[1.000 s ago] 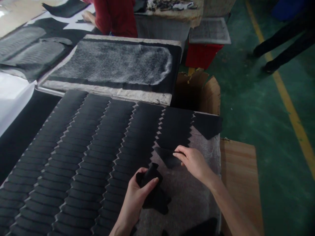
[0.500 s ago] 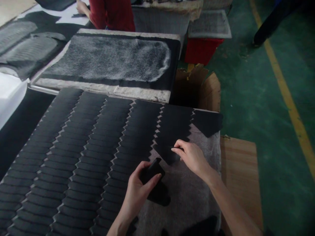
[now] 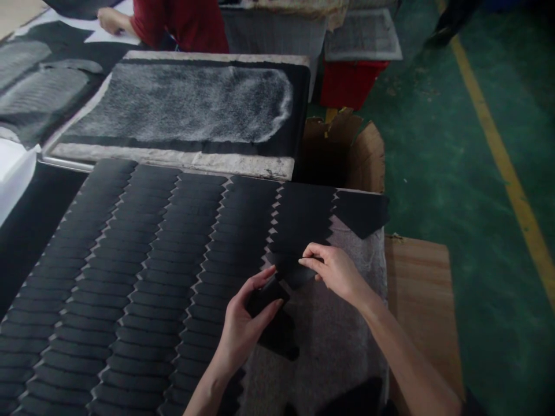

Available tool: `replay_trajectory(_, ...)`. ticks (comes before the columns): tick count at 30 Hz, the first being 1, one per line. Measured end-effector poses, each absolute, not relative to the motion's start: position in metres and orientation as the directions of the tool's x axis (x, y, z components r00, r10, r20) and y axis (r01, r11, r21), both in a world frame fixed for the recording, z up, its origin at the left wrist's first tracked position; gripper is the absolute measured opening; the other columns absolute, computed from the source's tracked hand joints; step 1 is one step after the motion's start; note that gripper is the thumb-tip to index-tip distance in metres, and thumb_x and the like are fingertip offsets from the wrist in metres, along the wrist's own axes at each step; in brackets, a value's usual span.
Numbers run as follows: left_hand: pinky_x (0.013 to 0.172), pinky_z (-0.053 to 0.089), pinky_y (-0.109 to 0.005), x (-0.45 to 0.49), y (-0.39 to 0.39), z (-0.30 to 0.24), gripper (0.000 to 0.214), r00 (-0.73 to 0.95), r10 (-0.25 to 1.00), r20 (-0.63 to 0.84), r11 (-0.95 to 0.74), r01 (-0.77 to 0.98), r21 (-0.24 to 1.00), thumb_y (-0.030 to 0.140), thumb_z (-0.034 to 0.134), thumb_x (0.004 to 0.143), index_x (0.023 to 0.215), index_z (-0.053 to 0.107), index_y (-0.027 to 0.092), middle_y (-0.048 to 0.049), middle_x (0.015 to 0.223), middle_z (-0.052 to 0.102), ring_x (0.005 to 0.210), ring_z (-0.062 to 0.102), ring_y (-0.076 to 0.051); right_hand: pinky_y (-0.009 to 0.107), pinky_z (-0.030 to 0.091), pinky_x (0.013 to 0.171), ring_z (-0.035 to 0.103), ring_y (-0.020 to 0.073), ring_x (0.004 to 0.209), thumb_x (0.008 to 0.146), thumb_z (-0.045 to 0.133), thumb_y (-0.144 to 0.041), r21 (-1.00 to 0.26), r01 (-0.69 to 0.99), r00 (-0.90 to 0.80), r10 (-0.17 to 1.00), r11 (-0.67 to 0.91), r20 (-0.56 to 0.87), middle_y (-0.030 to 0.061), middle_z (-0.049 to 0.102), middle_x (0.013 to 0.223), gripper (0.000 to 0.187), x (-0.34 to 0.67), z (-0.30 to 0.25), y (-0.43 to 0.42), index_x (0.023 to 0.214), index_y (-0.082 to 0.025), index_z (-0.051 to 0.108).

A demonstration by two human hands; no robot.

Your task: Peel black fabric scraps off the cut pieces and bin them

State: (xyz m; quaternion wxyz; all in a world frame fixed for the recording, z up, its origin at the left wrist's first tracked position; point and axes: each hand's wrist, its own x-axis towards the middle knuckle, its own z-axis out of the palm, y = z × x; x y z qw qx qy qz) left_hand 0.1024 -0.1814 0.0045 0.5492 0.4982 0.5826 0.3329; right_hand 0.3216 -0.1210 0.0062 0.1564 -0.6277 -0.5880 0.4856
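Left hand (image 3: 245, 320): curled around a dark folded bundle (image 3: 266, 297), thumb on the near side, index finger stretched along the far side; number of layers cannot be told. Right hand (image 3: 336, 268): thumb and fingers pinched on the right part of a thin dark piece (image 3: 295, 276). Piece location: near end of the fifth column (image 3: 306, 214) counted from left, its near edge over the grey cloth (image 3: 329, 341). Whether the left index fingertip touches the piece or only the bundle: cannot tell.

Columns farther left show overlapped strips with zigzag ends; a single dark piece (image 3: 362, 212) lies at the far right corner.

Handling judgement: keep the pinch light and at the edge, hold the piece flat, match its overlap and side points to the neighbouring strips, and keep the bundle clear so it drags nothing.
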Motion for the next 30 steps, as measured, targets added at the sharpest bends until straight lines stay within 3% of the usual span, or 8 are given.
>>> replay_trajectory(15, 0.112, 0.036, -0.04, 0.103, -0.178, -0.005, 0.026, 0.1, 0.958, -0.267, 0.229, 0.289, 0.93, 0.025, 0.071, 0.081, 0.103, 0.058, 0.023, -0.0074, 0.139, 0.056, 0.131, 0.05, -0.024, 0.022, 0.034, 0.057, 0.061, 0.0104, 0.057, 0.09, 0.059, -0.036, -0.65, 0.724, -0.114, 0.889, -0.232, -0.444, -0.0056, 0.064, 0.061, 0.015, 0.314, 0.016, -0.119, 0.082, -0.025, 0.062)
replay_trajectory(23, 0.11, 0.039, -0.043, 0.105, -0.174, -0.004, 0.022, 0.089, 0.951, -0.295, 0.256, 0.309, 0.916, 0.028, 0.07, 0.081, 0.099, 0.058, 0.023, -0.0074, 0.141, 0.055, 0.13, 0.05, -0.026, 0.026, 0.029, 0.056, 0.063, 0.015, 0.067, 0.088, 0.064, -0.034, -0.459, 0.869, 0.006, 0.932, -0.184, -0.362, -0.001, 0.068, 0.072, 0.013, 0.316, 0.021, -0.129, 0.083, -0.023, 0.062)
replay_trajectory(30, 0.11, 0.038, -0.044, 0.106, -0.174, -0.004, 0.02, 0.063, 0.948, -0.313, 0.277, 0.324, 0.904, 0.029, 0.07, 0.081, 0.097, 0.058, 0.023, -0.0084, 0.139, 0.057, 0.127, 0.054, -0.026, 0.026, 0.029, 0.055, 0.059, 0.0136, 0.062, 0.088, 0.062, -0.036, -0.466, 0.852, 0.06, 0.928, -0.24, -0.368, -0.0019, 0.066, 0.068, 0.018, 0.332, 0.018, -0.138, 0.076, -0.023, 0.061)
